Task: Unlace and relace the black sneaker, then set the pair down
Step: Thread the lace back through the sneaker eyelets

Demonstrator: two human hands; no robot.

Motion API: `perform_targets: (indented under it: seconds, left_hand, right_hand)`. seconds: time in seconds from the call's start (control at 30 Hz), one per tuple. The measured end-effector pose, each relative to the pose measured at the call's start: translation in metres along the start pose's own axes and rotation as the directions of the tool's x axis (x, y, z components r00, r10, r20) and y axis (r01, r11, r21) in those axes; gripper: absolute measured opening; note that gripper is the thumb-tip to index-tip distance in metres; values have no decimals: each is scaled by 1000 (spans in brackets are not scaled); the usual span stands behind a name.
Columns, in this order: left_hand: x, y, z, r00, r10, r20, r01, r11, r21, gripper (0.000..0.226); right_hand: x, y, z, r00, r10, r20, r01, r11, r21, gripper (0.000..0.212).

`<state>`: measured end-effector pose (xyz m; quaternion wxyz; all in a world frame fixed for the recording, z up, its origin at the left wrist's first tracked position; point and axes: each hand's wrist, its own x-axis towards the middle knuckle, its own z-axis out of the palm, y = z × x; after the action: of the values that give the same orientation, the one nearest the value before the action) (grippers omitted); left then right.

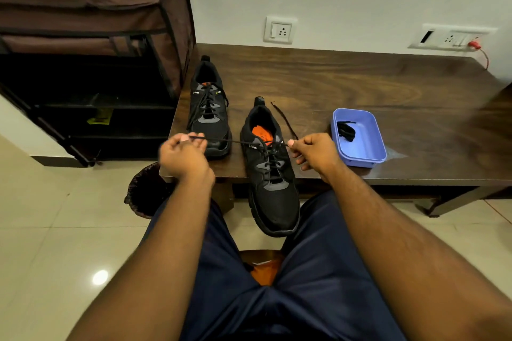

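Head view: left hand and right hand each pinch one end of the black lace, taut across the nearer sneaker between them.

Home room; fabric shoe rack (brown cover); tiled floor; wall sockets

Beside the near sneaker, the left hand hides its own fingertips, the tub contents are indistinct, and side logos are illegible.
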<state>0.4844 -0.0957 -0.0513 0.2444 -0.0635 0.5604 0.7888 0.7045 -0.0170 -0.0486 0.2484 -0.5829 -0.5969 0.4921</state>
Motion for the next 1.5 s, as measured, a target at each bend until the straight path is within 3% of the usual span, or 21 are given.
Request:
perform_targets:
  seconds: [0.07,0.13,0.23,0.3,0.33,0.4,0.5,0.6,0.67,0.77,0.87,0.9,0.97,1.0,1.07,1.17,1.27,1.33,1.4,1.43,1.5]
  left_hand:
    - [16,10,-6,998,16,-56,-18,999,-36,15]
    - [15,13,-7,1000,7,-4,-8,1000,-6,21]
    - [-12,5,-3,978,-60,202,52,998,42,45]
    - [-31,-2,2,933,-27,360,-7,996,93,56]
    - [-39,-5,6,900,-8,436,-54,990,128,56]
    - [-47,-12,13,832,18,555,-189,949,253,44]
    - [-49,-20,18,855,35,518,-385,712,588,16]
    - [-46,-26,17,921,-232,313,-112,612,783,49]
    - [-46,-25,22,880,-376,290,24,646,763,43]
    - [-52,-12,42,832,-405,379,90,773,628,25]
    - [-65,10,62,764,-271,586,-97,849,520,17]
    - [-69,18,67,700,-245,670,-210,828,521,15]
    - [-66,30,80,539,-293,789,-471,672,571,20]
    - [-61,35,86,463,-344,817,-596,561,575,23]
    - [-48,40,90,381,-410,828,-722,427,544,20]
    - [-38,43,86,377,-370,849,-698,490,523,13]
    - [-39,35,74,452,-208,867,-684,544,487,17]
    - [-42,30,64,431,-106,896,-724,552,414,20]
    - [-39,25,53,325,-40,945,-844,439,308,14]
    - [-37,21,46,283,-50,958,-899,334,283,13]
    - [-35,19,37,271,-117,956,-960,42,277,17]
  right_hand:
    - [2,7,-5,999,-8,-50,9,1000,6,20]
    - [3,6,-2,992,-2,-124,17,993,114,12]
    - [-1,-9,15,980,22,-197,74,883,464,16]
    - [-4,-19,25,975,-79,-209,181,829,530,31]
    - [-5,-23,27,963,-180,-201,256,848,464,38]
    - [-8,-29,28,900,-413,-140,432,889,153,52]
    - [-9,-40,20,821,-570,-35,544,800,-255,59]
    - [-4,-46,10,778,-628,26,572,689,-445,64]
    - [-2,-53,4,745,-661,90,604,611,-512,70]
    - [-2,-69,-2,699,-690,189,646,495,-582,78]
    - [1,-84,-7,637,-717,283,700,384,-602,79]
    - [3,-88,-10,594,-737,323,733,331,-594,79]
    - [10,-96,-15,529,-740,415,790,252,-559,81]
    - [14,-101,-18,537,-715,447,800,264,-539,82]
    - [19,-106,-22,644,-603,471,760,436,-482,80]
    - [23,-103,-28,765,-473,438,639,644,-420,71]
    - [18,-96,-27,833,-409,373,542,741,-397,54]
    - [12,-91,-22,861,-352,367,481,800,-359,47]
    - [6,-84,-17,857,-313,410,464,815,-348,43]
    - [4,-80,-14,853,-296,429,464,807,-366,38]
    - [1,-74,-10,860,-293,419,459,802,-382,21]
